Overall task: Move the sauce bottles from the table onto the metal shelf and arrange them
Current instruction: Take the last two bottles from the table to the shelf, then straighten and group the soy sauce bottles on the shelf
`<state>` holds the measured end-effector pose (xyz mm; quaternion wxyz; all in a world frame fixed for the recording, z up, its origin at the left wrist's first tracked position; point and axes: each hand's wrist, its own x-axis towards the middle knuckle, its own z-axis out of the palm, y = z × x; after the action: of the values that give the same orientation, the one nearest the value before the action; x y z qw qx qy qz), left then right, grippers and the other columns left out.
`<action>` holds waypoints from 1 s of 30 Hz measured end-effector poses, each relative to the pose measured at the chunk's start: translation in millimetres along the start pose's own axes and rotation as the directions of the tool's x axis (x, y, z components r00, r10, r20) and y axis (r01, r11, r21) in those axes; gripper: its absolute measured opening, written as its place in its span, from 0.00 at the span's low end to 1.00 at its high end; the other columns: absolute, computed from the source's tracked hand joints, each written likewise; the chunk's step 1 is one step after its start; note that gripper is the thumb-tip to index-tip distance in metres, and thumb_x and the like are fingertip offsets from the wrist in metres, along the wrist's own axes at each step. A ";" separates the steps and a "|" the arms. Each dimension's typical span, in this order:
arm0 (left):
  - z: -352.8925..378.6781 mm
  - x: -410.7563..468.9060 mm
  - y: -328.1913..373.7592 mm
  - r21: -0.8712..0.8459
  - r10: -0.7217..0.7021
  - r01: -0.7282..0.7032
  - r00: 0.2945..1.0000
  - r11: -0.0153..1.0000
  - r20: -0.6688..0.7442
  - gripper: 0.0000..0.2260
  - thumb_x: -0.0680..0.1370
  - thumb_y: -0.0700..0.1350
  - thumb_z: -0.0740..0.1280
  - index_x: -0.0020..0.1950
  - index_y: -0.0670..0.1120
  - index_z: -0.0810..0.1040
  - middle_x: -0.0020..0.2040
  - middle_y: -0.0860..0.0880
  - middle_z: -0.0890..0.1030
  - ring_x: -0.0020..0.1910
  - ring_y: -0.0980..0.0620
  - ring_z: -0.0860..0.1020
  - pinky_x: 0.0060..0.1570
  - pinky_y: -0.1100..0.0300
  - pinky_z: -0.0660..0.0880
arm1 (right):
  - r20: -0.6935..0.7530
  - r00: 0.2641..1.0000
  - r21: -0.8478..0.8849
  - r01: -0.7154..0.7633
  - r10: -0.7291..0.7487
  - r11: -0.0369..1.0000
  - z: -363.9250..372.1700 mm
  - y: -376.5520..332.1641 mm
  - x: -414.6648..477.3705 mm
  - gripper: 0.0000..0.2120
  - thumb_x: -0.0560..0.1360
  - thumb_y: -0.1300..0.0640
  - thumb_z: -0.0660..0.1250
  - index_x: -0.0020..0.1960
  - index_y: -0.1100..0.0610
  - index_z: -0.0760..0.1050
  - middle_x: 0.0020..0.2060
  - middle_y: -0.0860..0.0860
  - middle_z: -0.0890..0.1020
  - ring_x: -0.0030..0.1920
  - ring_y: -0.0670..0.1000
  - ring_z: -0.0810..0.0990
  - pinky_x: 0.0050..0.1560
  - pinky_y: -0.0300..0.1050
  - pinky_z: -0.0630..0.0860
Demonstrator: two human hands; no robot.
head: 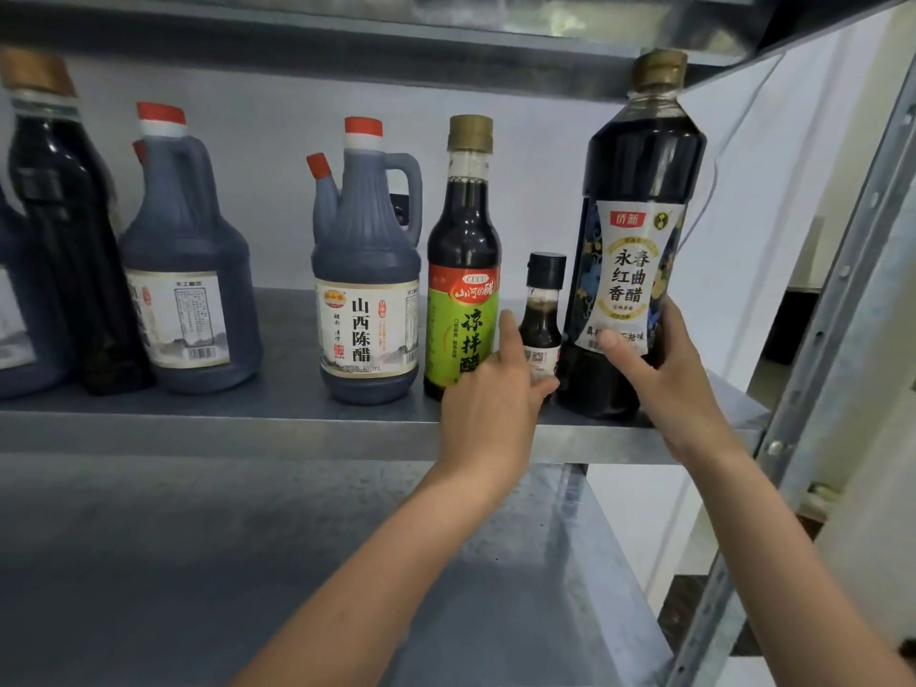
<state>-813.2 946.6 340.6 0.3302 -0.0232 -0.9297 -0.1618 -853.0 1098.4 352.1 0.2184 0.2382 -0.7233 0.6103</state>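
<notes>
Bottles stand in a row on the metal shelf (297,428), and the green-label bottle (463,270), dark with a gold cap, marks the middle of the action. Just right of the green-label bottle stands a small bottle (543,309) with a black cap, set a little further back. Right of that, furthest from the green-label bottle, is the tall bottle (639,190), dark with a gold cap and a white and blue label. Its foot is at the shelf's front edge, and I cannot tell whether it rests there or hangs just above.

The right hand (669,369) grips the tall bottle low down, thumb laid across the front of the label and fingers curled round the far side. The left hand (490,394) is in front of the green-label bottle's lower half. Its index finger points straight up over the label, held apart from the thumb, which lies across the foot of the small bottle. A strip of shelf shows between the index finger and the small bottle.

Just left of the green-label bottle stands a handled jug (367,290) with red caps. Further left, well apart, is a second jug (188,300), then a dark bottle (59,240) at the frame's edge.
</notes>
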 end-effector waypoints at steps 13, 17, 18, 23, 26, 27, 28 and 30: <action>-24.3 -89.5 -97.8 0.131 0.306 -0.283 0.925 0.950 -0.225 0.22 0.82 0.53 0.55 0.70 0.41 0.70 0.68 0.43 0.74 0.68 0.46 0.71 0.65 0.45 0.70 | -0.373 0.841 -0.405 0.232 -0.392 0.884 80.1 17.8 -78.0 0.28 0.79 0.53 0.59 0.75 0.60 0.55 0.73 0.55 0.62 0.74 0.50 0.59 0.74 0.47 0.56; -67.0 -127.4 -173.8 0.324 0.191 -0.160 0.979 0.932 -0.067 0.27 0.80 0.58 0.54 0.73 0.44 0.65 0.72 0.44 0.69 0.71 0.45 0.68 0.66 0.42 0.68 | -0.137 0.864 -0.538 0.346 -0.485 0.769 157.4 2.9 -101.4 0.24 0.78 0.53 0.58 0.72 0.59 0.63 0.71 0.59 0.65 0.74 0.55 0.59 0.74 0.58 0.50; -80.4 -136.2 -194.1 0.366 0.137 -0.111 0.990 0.924 -0.045 0.28 0.79 0.60 0.53 0.73 0.44 0.65 0.72 0.44 0.68 0.71 0.44 0.68 0.65 0.42 0.68 | -0.063 0.872 -0.555 0.373 -0.485 0.743 180.8 -4.9 -107.1 0.23 0.78 0.52 0.58 0.71 0.58 0.65 0.71 0.59 0.66 0.73 0.56 0.60 0.74 0.60 0.50; -163.4 -187.1 -292.1 0.496 -0.088 0.060 0.996 0.866 0.034 0.32 0.79 0.64 0.45 0.73 0.46 0.66 0.72 0.45 0.70 0.69 0.43 0.70 0.64 0.40 0.69 | 0.268 0.865 -0.544 0.499 -0.424 0.674 311.5 -60.7 -152.5 0.23 0.79 0.46 0.53 0.71 0.55 0.68 0.72 0.55 0.67 0.73 0.55 0.60 0.72 0.62 0.52; -217.0 -228.8 -348.4 0.542 -0.184 0.131 0.982 0.830 0.043 0.33 0.78 0.66 0.41 0.74 0.49 0.65 0.73 0.45 0.68 0.70 0.43 0.69 0.64 0.39 0.69 | 0.367 0.843 -0.488 0.535 -0.393 0.690 389.2 -98.1 -184.3 0.25 0.81 0.43 0.45 0.70 0.53 0.68 0.72 0.53 0.67 0.73 0.55 0.60 0.73 0.60 0.50; -234.1 -243.2 -366.3 0.559 -0.207 0.151 0.978 0.815 0.038 0.33 0.78 0.66 0.41 0.74 0.50 0.65 0.73 0.45 0.67 0.70 0.43 0.69 0.64 0.39 0.69 | 0.393 0.834 -0.471 0.544 -0.386 0.694 413.8 -109.3 -194.6 0.26 0.81 0.42 0.44 0.70 0.52 0.68 0.72 0.52 0.68 0.73 0.55 0.60 0.72 0.60 0.50; -250.8 -257.4 -383.9 0.575 -0.228 0.166 0.973 0.801 0.036 0.33 0.78 0.66 0.40 0.74 0.50 0.65 0.73 0.45 0.67 0.70 0.43 0.69 0.64 0.39 0.68 | 0.417 0.827 -0.458 0.549 -0.376 0.700 437.6 -119.6 -205.4 0.26 0.81 0.42 0.44 0.70 0.51 0.68 0.72 0.52 0.68 0.73 0.55 0.60 0.72 0.61 0.50; -282.8 -282.5 -416.5 0.603 -0.265 0.192 0.964 0.774 0.033 0.33 0.78 0.66 0.41 0.75 0.50 0.64 0.74 0.45 0.66 0.71 0.43 0.68 0.65 0.39 0.66 | 0.448 0.826 -0.429 0.534 -0.341 0.729 480.6 -138.2 -226.5 0.27 0.80 0.41 0.43 0.71 0.50 0.67 0.72 0.52 0.67 0.74 0.54 0.59 0.73 0.60 0.49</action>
<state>-483.7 480.9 252.5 0.2440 0.1853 -0.9466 0.1005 -601.5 622.3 245.5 0.2878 0.4347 -0.8121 0.2621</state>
